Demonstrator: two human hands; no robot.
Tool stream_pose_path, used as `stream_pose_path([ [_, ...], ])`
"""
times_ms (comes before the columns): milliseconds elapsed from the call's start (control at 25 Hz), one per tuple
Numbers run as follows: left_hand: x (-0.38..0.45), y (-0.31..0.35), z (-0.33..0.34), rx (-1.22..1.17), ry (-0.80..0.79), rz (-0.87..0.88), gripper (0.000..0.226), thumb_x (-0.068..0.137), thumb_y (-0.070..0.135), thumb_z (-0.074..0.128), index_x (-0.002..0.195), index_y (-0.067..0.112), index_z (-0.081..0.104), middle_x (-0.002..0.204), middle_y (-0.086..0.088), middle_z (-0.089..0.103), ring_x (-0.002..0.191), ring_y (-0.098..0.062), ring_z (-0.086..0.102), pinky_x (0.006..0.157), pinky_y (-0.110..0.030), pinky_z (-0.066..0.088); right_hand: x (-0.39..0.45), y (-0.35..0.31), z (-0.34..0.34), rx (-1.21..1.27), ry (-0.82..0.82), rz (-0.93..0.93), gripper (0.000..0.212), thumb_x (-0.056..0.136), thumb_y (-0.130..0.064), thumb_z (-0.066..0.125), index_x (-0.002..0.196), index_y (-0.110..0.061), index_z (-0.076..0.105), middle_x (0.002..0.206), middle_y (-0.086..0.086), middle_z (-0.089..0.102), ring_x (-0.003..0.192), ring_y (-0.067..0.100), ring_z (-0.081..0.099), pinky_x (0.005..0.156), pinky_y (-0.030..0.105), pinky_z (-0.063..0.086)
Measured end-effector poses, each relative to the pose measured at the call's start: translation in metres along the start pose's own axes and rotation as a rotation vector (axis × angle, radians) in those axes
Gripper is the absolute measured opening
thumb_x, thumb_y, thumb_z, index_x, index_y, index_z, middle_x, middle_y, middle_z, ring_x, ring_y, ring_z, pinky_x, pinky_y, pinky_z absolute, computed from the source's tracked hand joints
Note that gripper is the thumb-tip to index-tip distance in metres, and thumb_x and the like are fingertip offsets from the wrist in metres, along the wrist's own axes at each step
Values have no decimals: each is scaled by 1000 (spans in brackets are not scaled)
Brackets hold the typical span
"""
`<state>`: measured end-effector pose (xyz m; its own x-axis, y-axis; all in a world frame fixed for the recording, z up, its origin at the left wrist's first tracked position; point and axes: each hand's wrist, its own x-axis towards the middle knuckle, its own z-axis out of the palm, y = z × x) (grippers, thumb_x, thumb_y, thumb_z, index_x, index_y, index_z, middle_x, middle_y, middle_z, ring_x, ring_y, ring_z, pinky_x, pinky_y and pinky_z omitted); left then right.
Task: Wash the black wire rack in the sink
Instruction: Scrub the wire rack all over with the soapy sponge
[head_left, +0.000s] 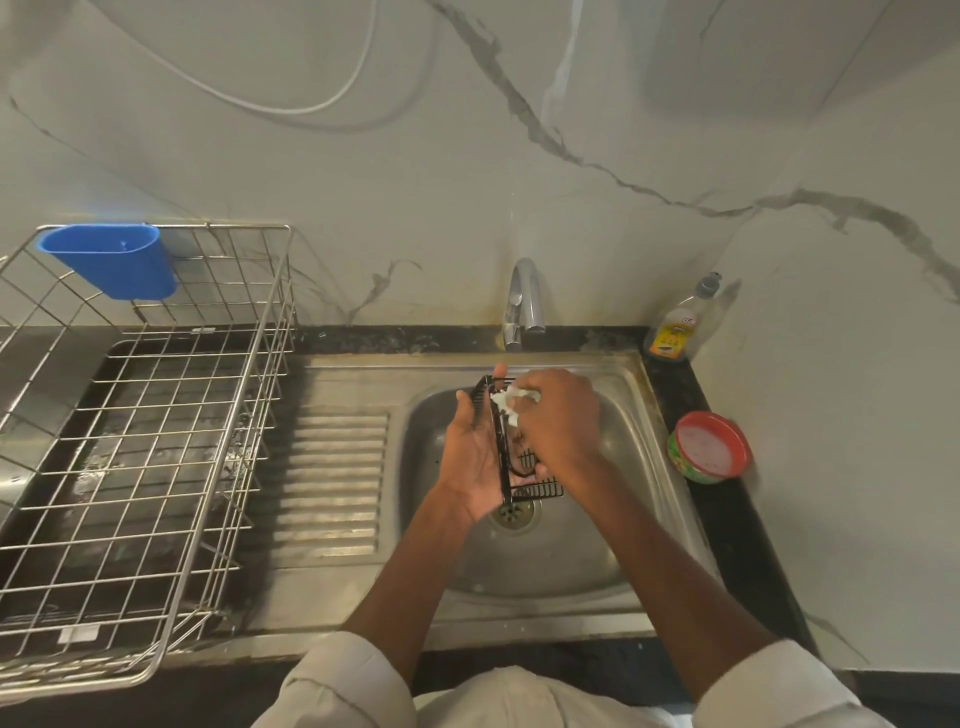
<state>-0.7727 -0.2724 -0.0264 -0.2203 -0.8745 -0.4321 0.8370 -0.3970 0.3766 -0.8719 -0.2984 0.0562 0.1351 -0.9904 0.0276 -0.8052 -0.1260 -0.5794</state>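
Marble wall behind, steel sink (613, 395) set in a dark table. My left hand (475, 457) cradles the black wire rack (506, 457) over the basin above the drain (514, 512), fingers curled on its far edge. Rack's long axis runs away from me, tipped on edge, top end under the tap (522, 306). Right hand (558, 421) pinches a soapy white scrubber (506, 402) against the rack's upper part, working from the right side. Lower end nearest me looks unscrubbed; next stroke probably runs down along that axis.
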Motion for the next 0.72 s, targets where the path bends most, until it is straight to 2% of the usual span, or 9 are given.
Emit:
stream_pose_path([
  [80, 0, 1, 0, 31, 43, -2, 66, 104, 76, 23, 147, 43, 61, 147, -10, 63, 131, -31, 59, 101, -50, 51, 6, 0, -1, -11, 8, -18, 23, 91, -21, 75, 113, -26, 78, 111, -5, 76, 95, 9, 69, 85, 21, 49],
  [160, -1, 4, 3, 77, 76, 17, 73, 102, 78, 23, 139, 36, 69, 135, -11, 71, 123, -30, 64, 104, -50, 48, 13, -2, -3, -4, 26, -9, 21, 90, -23, 77, 110, -29, 78, 105, -7, 76, 85, 6, 66, 78, 20, 50],
  [240, -2, 2, 3, 115, 34, 9, 81, 103, 77, 23, 132, 23, 75, 129, -14, 73, 121, -31, 67, 106, -49, 49, 15, -9, -5, 2, 51, -23, 18, 91, -21, 76, 108, -26, 79, 104, -8, 75, 85, 6, 64, 70, 15, 42],
  [320, -6, 3, 7, 112, 38, 15, 76, 106, 71, 25, 119, 20, 80, 114, -16, 78, 106, -29, 74, 94, -44, 56, 15, -9, -6, 30, -9, -93, 19, 91, -16, 75, 109, -22, 80, 108, -3, 76, 95, 11, 68, 79, 18, 47],
  [360, -6, 3, 8, 115, 44, 23, 70, 107, 67, 25, 121, 26, 79, 110, -16, 78, 101, -28, 75, 91, -43, 57, 17, -5, -9, -1, -13, -74, 22, 91, -13, 75, 111, -20, 79, 110, 0, 76, 98, 14, 69, 81, 20, 48],
  [440, -5, 5, 8, 130, 25, 45, 55, 109, 64, 25, 139, 43, 66, 124, -17, 75, 109, -31, 71, 96, -49, 54, 22, 2, -12, -100, 93, 57, 25, 91, -11, 74, 114, -20, 77, 112, 2, 76, 99, 15, 70, 77, 20, 45],
  [480, -6, 5, 10, 151, 34, 44, 52, 109, 63, 28, 139, 44, 66, 125, -15, 74, 109, -29, 71, 95, -48, 54, 21, 2, -10, -67, 124, 79, 24, 91, -10, 74, 112, -21, 79, 109, 1, 77, 97, 13, 70, 76, 19, 44],
  [600, -3, 2, 8, 228, 56, 31, 58, 109, 60, 38, 113, 24, 83, 102, -7, 78, 88, -19, 74, 74, -32, 58, 7, -7, 4, 129, 85, -24, 22, 87, -7, 72, 96, -24, 81, 99, -7, 76, 86, 5, 67, 74, 14, 47],
  [720, -2, 5, 6, 226, 81, 58, 48, 110, 59, 37, 142, 37, 66, 128, -13, 74, 108, -29, 71, 84, -45, 60, 9, 4, 0, -9, 210, 108, 27, 91, -6, 71, 112, -22, 77, 111, -2, 75, 93, 12, 67, 69, 16, 42],
])
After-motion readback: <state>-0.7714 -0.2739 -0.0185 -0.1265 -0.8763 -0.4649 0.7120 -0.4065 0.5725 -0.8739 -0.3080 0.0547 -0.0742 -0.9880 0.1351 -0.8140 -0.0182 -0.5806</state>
